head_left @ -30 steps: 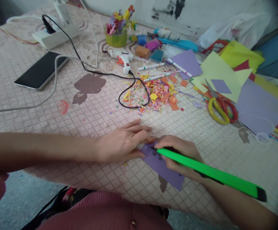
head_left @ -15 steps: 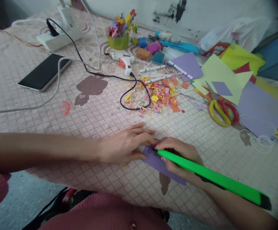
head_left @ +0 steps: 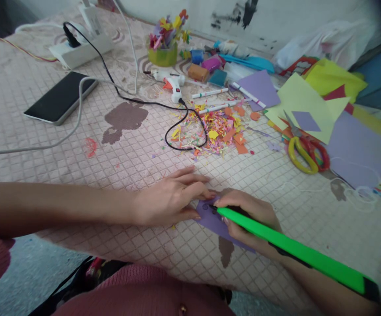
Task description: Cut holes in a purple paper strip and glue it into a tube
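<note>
A small strip of purple paper (head_left: pixel 210 219) lies on the cloth near the table's front edge, with small dark round marks at its upper left. My left hand (head_left: pixel 173 197) rests palm down, fingers outstretched, thumb and fingertips touching the paper's left end. My right hand (head_left: pixel 251 210) is closed around a bright green pen (head_left: pixel 285 243) with a black tip and black end. The pen's tip meets the paper beside the marks, close to my left fingertips. Part of the paper is hidden under my right hand.
Beyond my hands lie coloured paper scraps (head_left: pixel 221 129) and a white glue gun (head_left: pixel 173 83) with a looped black cord. Scissors (head_left: pixel 304 153) and paper sheets (head_left: pixel 361 145) are at right. A phone (head_left: pixel 60 98) and power strip (head_left: pixel 81 50) are at left.
The pen's far end has dipped slightly down and right, and its tip has shifted a little on the paper. My left hand stays nearly in place.
</note>
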`<control>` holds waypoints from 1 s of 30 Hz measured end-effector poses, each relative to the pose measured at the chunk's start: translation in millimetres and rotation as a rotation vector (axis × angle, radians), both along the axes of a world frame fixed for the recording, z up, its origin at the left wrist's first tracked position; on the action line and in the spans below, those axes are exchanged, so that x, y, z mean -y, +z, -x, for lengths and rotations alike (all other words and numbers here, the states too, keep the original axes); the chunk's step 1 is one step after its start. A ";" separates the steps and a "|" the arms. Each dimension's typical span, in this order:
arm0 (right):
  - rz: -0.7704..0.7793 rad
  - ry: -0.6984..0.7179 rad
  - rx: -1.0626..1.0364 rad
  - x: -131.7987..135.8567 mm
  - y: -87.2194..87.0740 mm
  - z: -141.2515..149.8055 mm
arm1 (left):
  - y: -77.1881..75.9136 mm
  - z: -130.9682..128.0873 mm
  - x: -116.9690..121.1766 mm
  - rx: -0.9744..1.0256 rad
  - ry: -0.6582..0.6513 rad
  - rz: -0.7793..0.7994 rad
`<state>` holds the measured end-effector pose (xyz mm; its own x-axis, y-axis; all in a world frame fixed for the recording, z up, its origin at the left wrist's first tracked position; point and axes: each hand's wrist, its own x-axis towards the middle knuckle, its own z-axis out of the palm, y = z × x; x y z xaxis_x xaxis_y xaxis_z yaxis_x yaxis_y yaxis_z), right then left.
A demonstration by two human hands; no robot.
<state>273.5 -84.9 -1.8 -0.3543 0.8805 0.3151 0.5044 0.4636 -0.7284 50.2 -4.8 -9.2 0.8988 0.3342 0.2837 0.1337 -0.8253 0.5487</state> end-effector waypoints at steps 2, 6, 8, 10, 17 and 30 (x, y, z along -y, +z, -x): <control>0.003 0.003 0.014 2.5 -0.6 0.2 | -0.7 0.6 1.9 0.008 0.014 -0.028; 0.007 -0.046 0.020 6.2 -0.6 3.5 | -2.8 1.1 4.7 0.042 0.050 -0.078; 0.013 -0.052 0.008 6.3 -1.0 5.1 | -3.0 0.8 3.9 0.074 0.047 -0.045; 0.023 -0.056 0.001 5.7 -1.8 5.9 | -2.4 0.1 1.8 0.093 0.023 0.014; 0.020 -0.091 -0.008 9.1 -0.7 5.1 | -0.3 -0.9 -1.9 0.038 -0.012 0.111; -0.079 -0.019 0.015 6.8 4.8 5.1 | 1.4 -0.6 -0.7 0.032 0.017 0.055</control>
